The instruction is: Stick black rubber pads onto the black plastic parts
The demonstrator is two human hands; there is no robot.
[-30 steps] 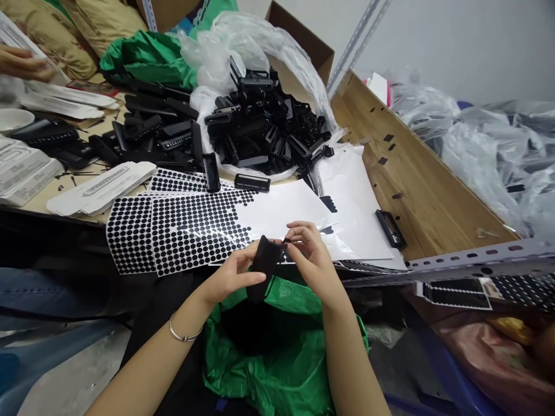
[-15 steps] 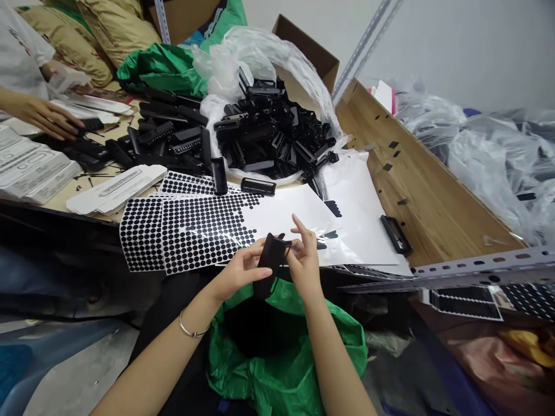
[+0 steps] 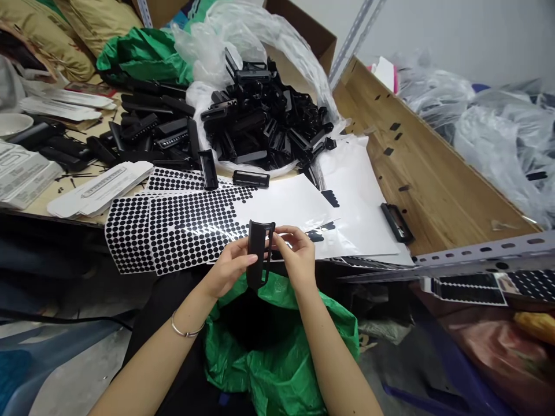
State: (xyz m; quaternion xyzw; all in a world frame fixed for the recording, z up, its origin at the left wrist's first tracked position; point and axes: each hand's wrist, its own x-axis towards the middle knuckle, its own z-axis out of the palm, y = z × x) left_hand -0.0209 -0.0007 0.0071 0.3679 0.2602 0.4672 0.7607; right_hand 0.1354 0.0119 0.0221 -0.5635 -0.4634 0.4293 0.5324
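Upright above an open green bag (image 3: 281, 370) is a black plastic part (image 3: 256, 254) with a long slot along its right side. My left hand (image 3: 228, 268) grips its left side, thumb across the near face and fingers behind. At the slotted edge my right hand (image 3: 297, 254) pinches with thumb and forefinger; whether a small piece sits between those fingertips is hidden. Just beyond the hands, white sheets of round black stickers (image 3: 191, 231) lie on the table, beside a mostly bare white backing sheet (image 3: 277, 202).
Similar black parts fill a clear plastic bag (image 3: 264, 115), with more piled to its left (image 3: 156, 127). Flat white cartons (image 3: 102, 188) lie at the left. One black part (image 3: 396, 222) rests by the wooden board (image 3: 425, 185). A perforated metal rail (image 3: 485, 254) borders the right.
The black part has turned more upright, its slotted side showing more clearly. My right forefinger, raised before, has curled down to the part's edge. The co-worker's hands at far left have gone from view.
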